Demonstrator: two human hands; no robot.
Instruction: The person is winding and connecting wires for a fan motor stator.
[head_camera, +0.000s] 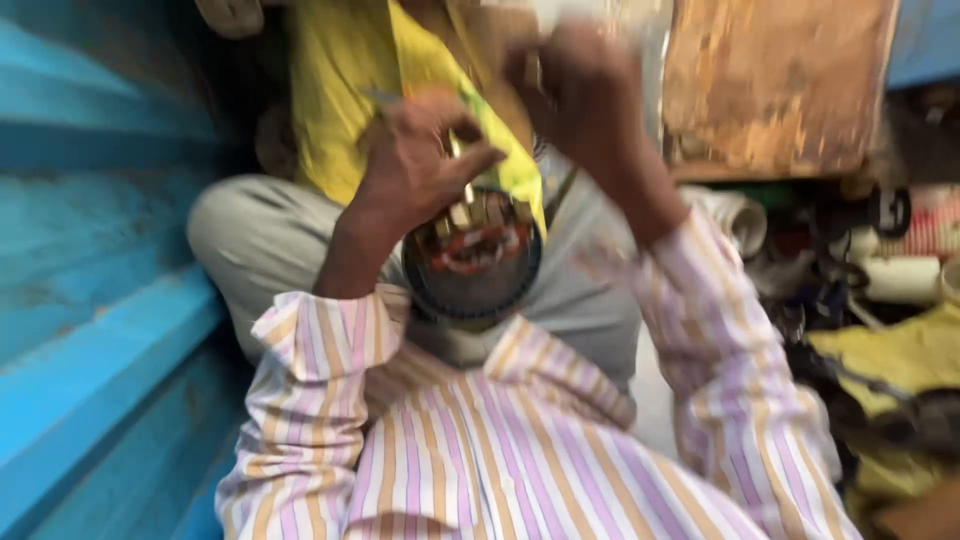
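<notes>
Two hands are working over a round motor stator (472, 262) that is resting in the person's lap.

The left hand (420, 165) is hovering just above the stator, its fingers (470, 160) pinching a thin, pale metal tool (462, 170) whose tip is pointing down into the copper windings. The right hand (580, 85) is sitting higher and to the right, its fingers clenching into a fist; motion blur is hiding whatever it may be gripping. A yellow cloth (500, 150) is draping down to the stator's upper right edge. Striped shirt sleeves (320, 380) are framing the scene, a blue corrugated wall (90, 250) is running along the left, and a worn wooden board (775, 85) is standing at upper right.
</notes>
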